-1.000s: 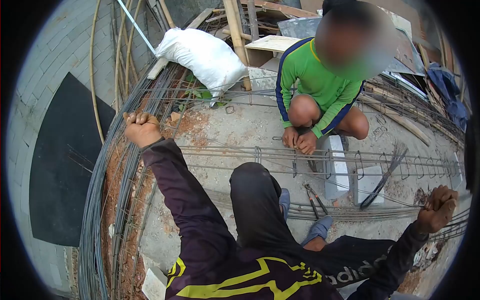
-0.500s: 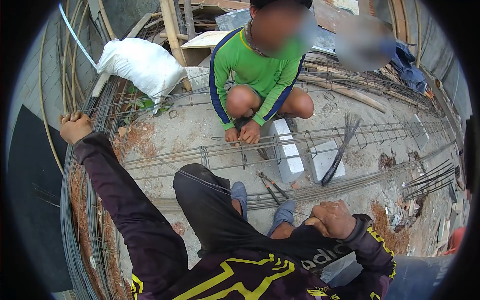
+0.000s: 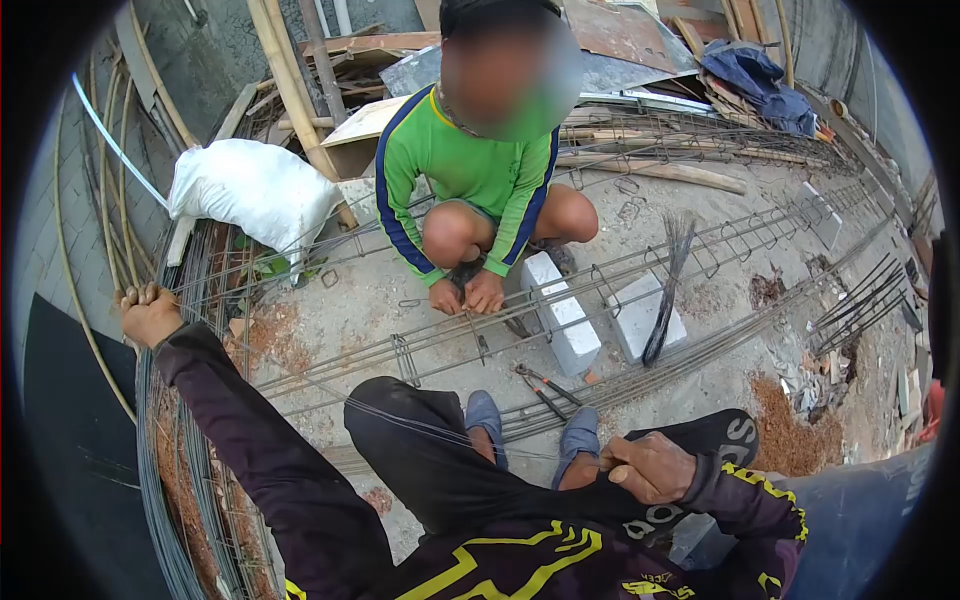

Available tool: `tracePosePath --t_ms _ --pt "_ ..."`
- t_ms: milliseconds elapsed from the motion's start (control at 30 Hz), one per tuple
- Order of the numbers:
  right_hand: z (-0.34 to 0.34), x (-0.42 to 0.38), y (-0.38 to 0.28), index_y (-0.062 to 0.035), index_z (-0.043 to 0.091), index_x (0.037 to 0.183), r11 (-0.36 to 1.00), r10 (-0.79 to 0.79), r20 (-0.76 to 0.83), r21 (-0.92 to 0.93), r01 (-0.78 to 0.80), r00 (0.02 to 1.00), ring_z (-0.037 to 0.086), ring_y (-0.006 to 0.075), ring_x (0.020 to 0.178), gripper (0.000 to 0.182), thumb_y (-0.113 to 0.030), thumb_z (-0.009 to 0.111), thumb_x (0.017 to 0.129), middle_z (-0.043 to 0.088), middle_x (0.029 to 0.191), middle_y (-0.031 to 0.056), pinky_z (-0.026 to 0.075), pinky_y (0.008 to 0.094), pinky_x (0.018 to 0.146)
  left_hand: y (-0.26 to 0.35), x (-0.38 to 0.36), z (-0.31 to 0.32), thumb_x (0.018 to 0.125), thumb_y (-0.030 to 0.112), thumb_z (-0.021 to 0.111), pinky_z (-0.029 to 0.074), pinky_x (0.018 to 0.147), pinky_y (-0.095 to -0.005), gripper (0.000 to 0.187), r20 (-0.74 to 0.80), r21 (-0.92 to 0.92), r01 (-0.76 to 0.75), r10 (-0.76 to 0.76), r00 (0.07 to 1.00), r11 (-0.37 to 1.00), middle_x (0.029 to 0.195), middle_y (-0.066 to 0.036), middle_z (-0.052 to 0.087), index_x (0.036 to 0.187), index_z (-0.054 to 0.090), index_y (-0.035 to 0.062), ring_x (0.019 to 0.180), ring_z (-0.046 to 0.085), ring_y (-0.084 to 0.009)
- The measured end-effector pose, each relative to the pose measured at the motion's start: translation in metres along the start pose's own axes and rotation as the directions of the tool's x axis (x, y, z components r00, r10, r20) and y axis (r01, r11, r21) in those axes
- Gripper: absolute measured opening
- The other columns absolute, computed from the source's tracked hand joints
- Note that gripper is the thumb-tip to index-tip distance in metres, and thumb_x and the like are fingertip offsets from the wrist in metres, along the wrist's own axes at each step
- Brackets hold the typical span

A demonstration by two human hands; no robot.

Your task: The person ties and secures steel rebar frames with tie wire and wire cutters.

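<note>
across the bent knee (image 3: 395,395), thin wires (image 3: 420,424) are stretched leftward from the right grip (image 3: 655,468) | right grip: clenched round them | left grip (image 3: 152,316): curled closed, what is held cannot be told

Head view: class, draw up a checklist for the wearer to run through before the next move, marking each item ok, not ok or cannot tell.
1. Right hand closed on the thin wires: ok, they lead to its fingers.
2. Left hand gripping those wires: cannot tell; the fist is closed, its contents hidden.
3. Wires clear of the left knee: cannot tell; they cross over it in view, contact unclear.
4. Co-worker's hands off the rebar cage: not ok, both are at its bars.
5. Pincers set down: ok, lying on the ground near the shoes.
</note>
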State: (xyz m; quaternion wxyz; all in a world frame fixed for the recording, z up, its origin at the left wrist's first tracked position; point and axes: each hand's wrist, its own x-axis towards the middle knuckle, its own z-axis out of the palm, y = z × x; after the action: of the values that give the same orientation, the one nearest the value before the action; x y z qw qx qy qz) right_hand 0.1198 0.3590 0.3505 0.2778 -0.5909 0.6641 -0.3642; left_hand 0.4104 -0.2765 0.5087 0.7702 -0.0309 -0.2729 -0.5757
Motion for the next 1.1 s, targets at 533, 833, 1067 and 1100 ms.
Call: tracePosePath --t_ms 533,833,1067,1100 --pt "0.052 0.016 0.016 -0.0053 0.051 0.090 0.971 0.016 0.410 0.212 -0.112 0.912 0.059 0.0354 0.072 0.035 -0.039 0.044 0.099 0.057 0.072 0.0160 0.043 0.0433 0.066 -0.008 0.034 -0.018 0.089 0.004 0.047 0.032 0.037 -0.0260 0.020 -0.012 0.135 0.078 -0.077 0.997 0.988 0.060 0.000 0.041 0.108 0.053 0.0091 0.042 0.034 -0.0121" --pt "0.032 0.006 0.019 -0.0025 0.053 0.096 0.860 0.111 -0.010 0.502 -0.091 0.994 0.057 0.0140 0.067 0.026 -0.027 0.047 0.099 0.059 0.075 0.0071 0.045 0.0313 0.063 -0.017 0.035 -0.029 0.089 0.007 0.047 0.033 0.036 -0.0264 0.006 -0.045 0.127 0.063 -0.058 0.997 0.990 0.058 0.000 0.040 0.090 0.053 0.0096 0.041 0.034 -0.0125" --pt "0.022 0.004 0.014 -0.0029 0.053 0.106 0.964 0.126 0.083 0.225 -0.142 0.988 0.066 0.0256 0.079 0.024 -0.024 0.044 0.099 0.064 0.090 0.0118 0.051 0.0330 0.071 -0.020 0.025 -0.021 0.096 0.016 0.046 0.032 0.034 -0.0271 0.023 -0.111 0.140 0.068 -0.053 0.992 0.988 0.054 0.001 0.043 0.075 0.052 0.0098 0.039 0.035 -0.0127" --pt "0.022 0.006 0.014 -0.0031 0.053 0.106 0.976 0.145 0.095 0.148 -0.158 0.985 0.066 0.0275 0.079 0.023 -0.023 0.045 0.098 0.064 0.090 0.0124 0.051 0.0337 0.070 -0.021 0.024 -0.019 0.096 0.016 0.046 0.032 0.035 -0.0272 0.024 -0.111 0.138 0.069 -0.054 0.992 0.988 0.054 0.001 0.042 0.074 0.051 0.0099 0.039 0.035 -0.0127"
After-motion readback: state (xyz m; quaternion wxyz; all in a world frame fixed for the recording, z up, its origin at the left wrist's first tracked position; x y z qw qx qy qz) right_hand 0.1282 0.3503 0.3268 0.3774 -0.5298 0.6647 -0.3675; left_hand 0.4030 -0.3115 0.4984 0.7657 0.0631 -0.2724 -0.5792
